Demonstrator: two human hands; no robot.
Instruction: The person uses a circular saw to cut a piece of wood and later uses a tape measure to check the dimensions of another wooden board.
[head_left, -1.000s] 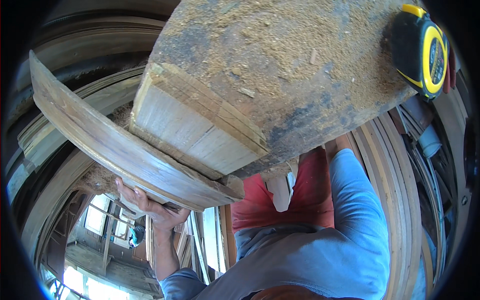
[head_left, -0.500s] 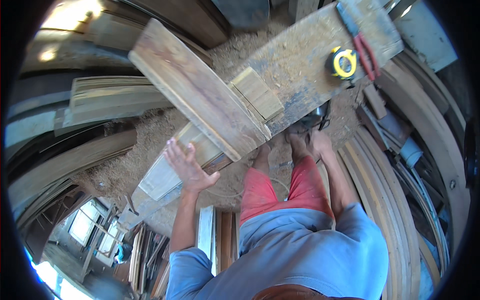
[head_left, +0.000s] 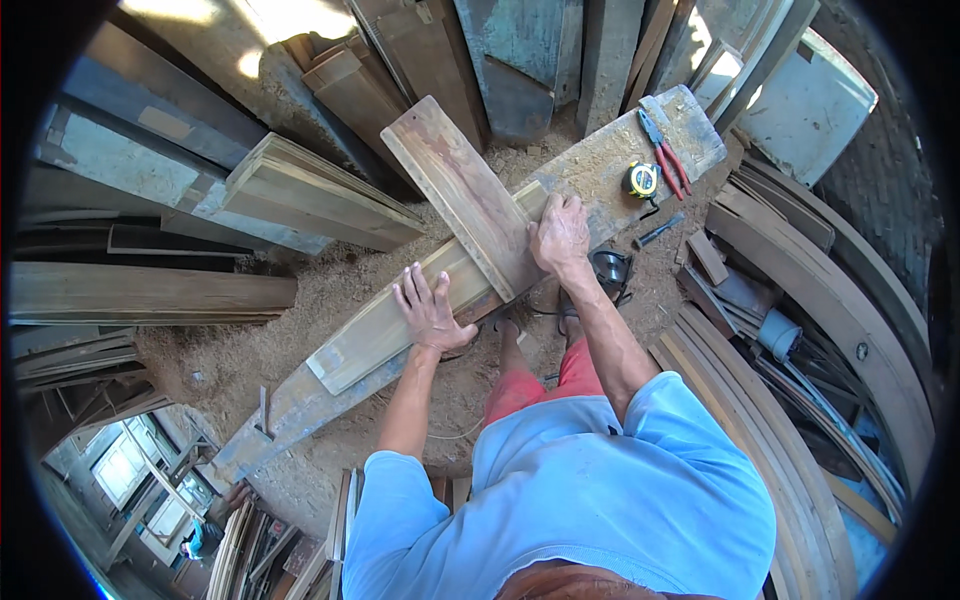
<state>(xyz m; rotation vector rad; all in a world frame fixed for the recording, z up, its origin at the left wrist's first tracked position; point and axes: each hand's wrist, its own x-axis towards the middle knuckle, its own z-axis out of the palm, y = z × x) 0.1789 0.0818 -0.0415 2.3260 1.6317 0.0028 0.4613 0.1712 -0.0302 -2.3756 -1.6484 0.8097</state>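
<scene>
A wide wooden board [head_left: 460, 190] lies crosswise over a longer, narrow board [head_left: 375, 335], both resting on a sawdust-covered work plank [head_left: 290, 400]. My left hand [head_left: 430, 312] is spread flat on the narrow board, left of the crosswise one, fingers apart and empty. At the wide board's right edge, my right hand [head_left: 562, 238] has its fingers curled over the wood; the fingertips are partly hidden. Below my right wrist, by my feet, sits a dark circular saw [head_left: 610, 268].
A yellow-and-black tape measure [head_left: 640, 179] and red-handled pliers [head_left: 665, 155] lie at the plank's far right end. A dark-handled tool [head_left: 658, 231] rests on the sawdust beside it. Stacked boards [head_left: 320, 195] stand at left, curved-looking timbers [head_left: 740, 410] at right.
My right hand has come up from beside the saw near my feet to the wide board's edge. My left hand stays spread on the narrow board. The whole view has shifted.
</scene>
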